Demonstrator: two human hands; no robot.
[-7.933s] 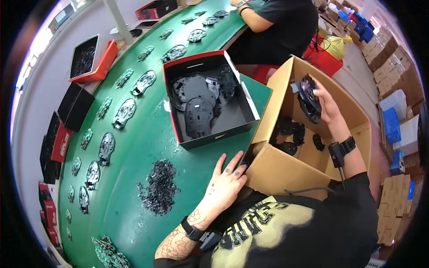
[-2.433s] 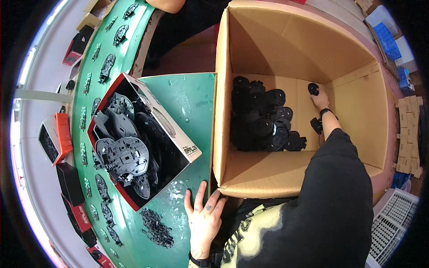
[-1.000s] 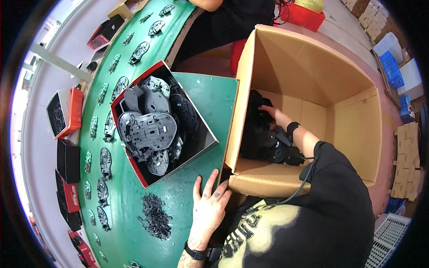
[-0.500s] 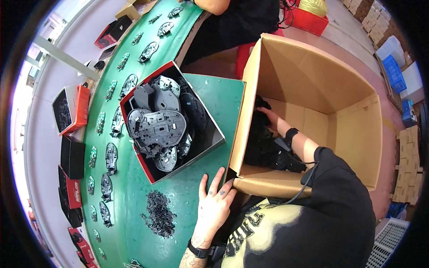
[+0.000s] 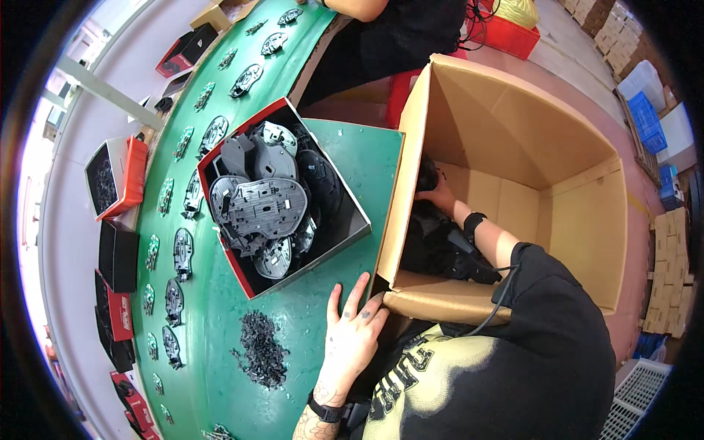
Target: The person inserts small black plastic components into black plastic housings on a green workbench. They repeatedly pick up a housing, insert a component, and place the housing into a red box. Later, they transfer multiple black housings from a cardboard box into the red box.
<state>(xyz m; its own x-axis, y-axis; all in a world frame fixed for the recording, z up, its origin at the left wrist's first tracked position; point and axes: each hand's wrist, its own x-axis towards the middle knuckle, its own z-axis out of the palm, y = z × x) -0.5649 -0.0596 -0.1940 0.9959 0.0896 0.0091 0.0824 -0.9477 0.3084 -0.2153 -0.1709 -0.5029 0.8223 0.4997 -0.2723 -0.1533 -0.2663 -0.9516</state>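
Note:
My right hand (image 5: 441, 198) reaches into the large cardboard box (image 5: 506, 154) on the right, its fingers curled on a black plastic part (image 5: 427, 174) by the box's left wall. The fingertips are partly hidden. Below that hand lies a heap of dark plastic parts (image 5: 440, 246). My left hand (image 5: 356, 326) rests on the green table's edge with fingers spread, holding nothing, close to the carton's near corner. Left of the carton, a red-and-black box (image 5: 337, 253) stands tilted at an angle on the table, filled with grey and black mouse-shaped shells (image 5: 260, 211).
Small black pieces (image 5: 262, 352) lie piled on the table. Along the green belt (image 5: 213, 308) run rows of black shells (image 5: 183, 253) and green circuit boards (image 5: 165, 196). Bins (image 5: 117, 180) line the far side. A co-worker's arm (image 5: 359, 9) is at the top.
My right hand has shifted slightly left and lower within the carton, its fingers now curled at a dark part. The belt's shells and boards have moved a little farther away. My left hand stays put.

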